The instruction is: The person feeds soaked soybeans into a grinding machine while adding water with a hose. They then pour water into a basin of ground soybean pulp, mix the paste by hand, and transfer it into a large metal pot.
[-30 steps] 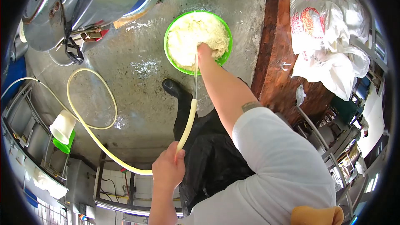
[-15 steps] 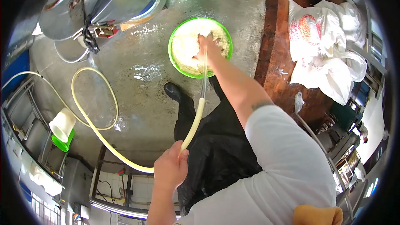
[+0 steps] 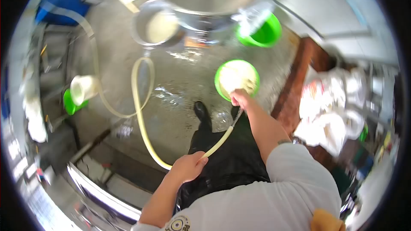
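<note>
My left hand (image 3: 188, 167) is wrapped around a pale yellow hose (image 3: 147, 139), close to its outlet end. Clear water runs from that end toward my right hand (image 3: 240, 97), and splashes show on the floor beside my boot (image 3: 202, 110). At the near rim of a round green basin (image 3: 218, 90), my right hand has its fingers curled over the edge; blur hides the fingertips. Inside the basin lies a pale, wet, grainy mass (image 3: 237, 77) that looks like rice.
Ahead stands a large metal vessel (image 3: 209, 4) with a metal pot (image 3: 139, 28) beside it. A green tub (image 3: 265, 34) holding plastic is beyond the basin. White sacks (image 3: 325, 102) lie at right. A white bucket (image 3: 83, 89) is at left. The concrete floor is wet.
My right hand has come out of the grainy mass to the basin's near rim. My left hand still holds the hose. The view has turned and shifted, with more blur.
</note>
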{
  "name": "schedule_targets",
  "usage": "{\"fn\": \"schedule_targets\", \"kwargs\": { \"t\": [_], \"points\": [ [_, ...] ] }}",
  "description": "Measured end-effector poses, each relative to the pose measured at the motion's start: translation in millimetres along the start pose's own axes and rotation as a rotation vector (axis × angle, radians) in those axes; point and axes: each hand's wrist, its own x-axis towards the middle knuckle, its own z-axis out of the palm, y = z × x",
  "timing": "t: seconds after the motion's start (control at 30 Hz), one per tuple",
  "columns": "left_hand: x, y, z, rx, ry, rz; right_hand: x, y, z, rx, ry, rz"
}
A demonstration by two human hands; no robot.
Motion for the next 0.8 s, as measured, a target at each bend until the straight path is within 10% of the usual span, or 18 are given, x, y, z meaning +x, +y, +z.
{"fn": "schedule_targets", "kwargs": {
  "t": [0.1,0.17,0.4,0.57,0.8],
  "points": [
    [-40.2,-91.2,50.3,-0.533,0.133,0.046,-25.4,-15.6,116.2,-0.084,-0.258,0.166],
    [-110.3,-105.2,42.1,-1.195,0.076,-0.272,-101.4,-64.4,213.3,-0.090,-0.585,0.170],
    [-279.9,-259.2,202.6,-1.671,1.055,-0.771,-209.8,-142.2,379.3,-0.899,-0.956,-0.146],
    [-340.1,-346.5,255.5,-1.221,1.579,-1.291,-170.1,-191.5,306.9,-1.594,-0.700,-0.843],
    [-347.6,-586.5,286.0,-0.954,2.225,-1.050,-142.7,-254.3,93.8,-2.221,-0.295,-0.417]
  ]
}}
